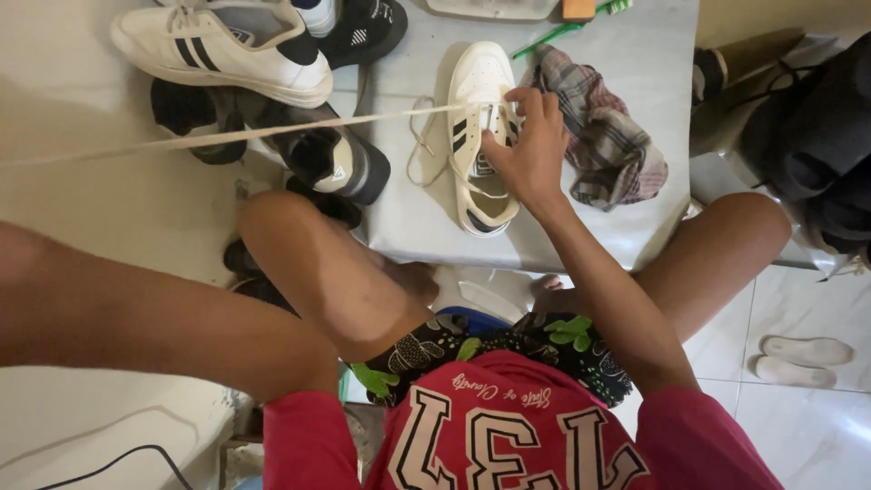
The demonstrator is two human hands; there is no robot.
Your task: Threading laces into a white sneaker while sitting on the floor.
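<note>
A person sits and looks down at a small grey table (626, 82) in the upper middle of the frame. On it lies a white sneaker with black side stripes (481, 136), toe pointing to the top of the frame. The right hand (531, 145) rests on top of this shoe, near the middle where the laces go. Its fingers (508, 122) are bent and pinch at the lace holes, so this hand is grasping the shoe's lacing.

A long white shoelace (227, 136) runs from the shoe, pulled tight, all the way to the left edge of the frame. The left arm reaches out that way, across the lower left of the frame, but the left hand is past the edge, so you cannot see what it is doing. A loose loop of lace lies on the table just left of the shoe.

Just right of the shoe, touching the hand's side, is a crumpled checked cloth in grey and pink (603, 136). A green toothbrush (567, 29) lies at the top of the table.

In the upper left is a second white sneaker with black stripes (227, 45). Below it are dark black and grey shoes (331, 159). In the lower right, two white shoe insoles (803, 360) lie on the white tiled floor (817, 436).
</note>
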